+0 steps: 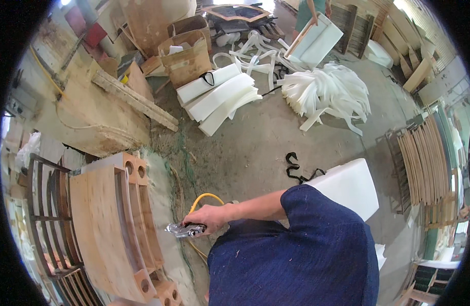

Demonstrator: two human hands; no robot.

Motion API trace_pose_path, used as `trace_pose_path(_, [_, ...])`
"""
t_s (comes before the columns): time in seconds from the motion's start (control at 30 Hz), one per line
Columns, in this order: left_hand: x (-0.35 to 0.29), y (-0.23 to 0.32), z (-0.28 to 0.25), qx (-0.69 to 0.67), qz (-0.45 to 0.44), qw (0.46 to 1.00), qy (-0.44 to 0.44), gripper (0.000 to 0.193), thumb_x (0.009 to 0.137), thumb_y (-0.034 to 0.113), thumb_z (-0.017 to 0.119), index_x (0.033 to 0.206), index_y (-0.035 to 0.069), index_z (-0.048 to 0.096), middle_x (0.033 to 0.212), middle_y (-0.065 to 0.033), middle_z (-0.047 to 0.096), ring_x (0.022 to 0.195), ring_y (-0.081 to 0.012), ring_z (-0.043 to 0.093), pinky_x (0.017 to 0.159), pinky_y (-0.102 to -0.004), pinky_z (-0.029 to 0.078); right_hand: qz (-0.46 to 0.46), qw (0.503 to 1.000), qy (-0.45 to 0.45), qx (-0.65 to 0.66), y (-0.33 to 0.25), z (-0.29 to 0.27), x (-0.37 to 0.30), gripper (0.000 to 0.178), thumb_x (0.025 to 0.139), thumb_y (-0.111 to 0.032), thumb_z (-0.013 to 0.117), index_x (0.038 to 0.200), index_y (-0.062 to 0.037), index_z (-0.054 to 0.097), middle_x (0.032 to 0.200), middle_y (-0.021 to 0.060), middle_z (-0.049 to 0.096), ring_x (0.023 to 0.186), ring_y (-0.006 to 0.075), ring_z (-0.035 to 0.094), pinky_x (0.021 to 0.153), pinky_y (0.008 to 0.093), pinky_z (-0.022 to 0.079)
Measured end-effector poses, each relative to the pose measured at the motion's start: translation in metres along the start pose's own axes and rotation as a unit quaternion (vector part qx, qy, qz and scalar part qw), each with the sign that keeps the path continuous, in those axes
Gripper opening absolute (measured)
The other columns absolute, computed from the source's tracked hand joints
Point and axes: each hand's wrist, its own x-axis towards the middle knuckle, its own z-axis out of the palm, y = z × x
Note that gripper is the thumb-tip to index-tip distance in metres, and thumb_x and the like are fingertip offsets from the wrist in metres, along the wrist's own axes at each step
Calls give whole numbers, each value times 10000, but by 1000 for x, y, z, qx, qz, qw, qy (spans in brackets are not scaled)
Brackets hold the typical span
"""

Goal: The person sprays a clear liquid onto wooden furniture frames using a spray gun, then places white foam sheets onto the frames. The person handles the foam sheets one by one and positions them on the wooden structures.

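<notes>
My right hand [207, 218] is wrapped round the grip of a silver and black pneumatic staple gun [183, 230], its nose turned left. A yellow air hose [204, 196] curves beside the hand. To the left of the tool, and apart from it, stands a curved plywood furniture frame [100, 219] with round holes in its end blocks [135, 169]. My bare right forearm [258, 206] comes out of a dark blue sleeve. My left hand does not show; only a sliver of skin appears at the lower edge beside the shirt.
White foam strips [219, 97] and a tangled foam heap [327, 92] lie on the floor ahead. A white foam block [347, 188] is behind my arm, near a black strap [292, 166]. Another person [309, 15] handles a white padded panel [316, 41]. Stacked wooden slats [424, 158] stand right.
</notes>
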Motion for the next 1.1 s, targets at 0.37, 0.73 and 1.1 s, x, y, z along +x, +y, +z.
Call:
trace_pose_path(0.37, [-134,29,-37,151,-112,979,78,289,795,391,679,864,113,722,685,-157,654,668,-314,644,631,-465,491,57,997,-51,8,-26,36,44,551,812,-294,728,1278,-110,500,1120,155,632,1037,297,623,871,373,505])
trace_pose_path(0.73, [-237,6,-34,-52,-282,952,104,203,689,303,701,781,122,713,753,-165,663,759,-361,649,699,-467,510,35,992,-113,-51,-98,183,105,361,864,-297,663,1105,-43,573,846,154,647,778,301,639,712,359,495])
trace_pose_path(1.1, [-302,-91,-47,-38,-303,946,109,216,622,171,623,814,132,714,768,-148,672,790,-336,659,730,-438,522,43,992,-105,-62,-153,291,82,348,869,-325,661,1052,-42,578,835,142,651,757,293,638,699,377,495])
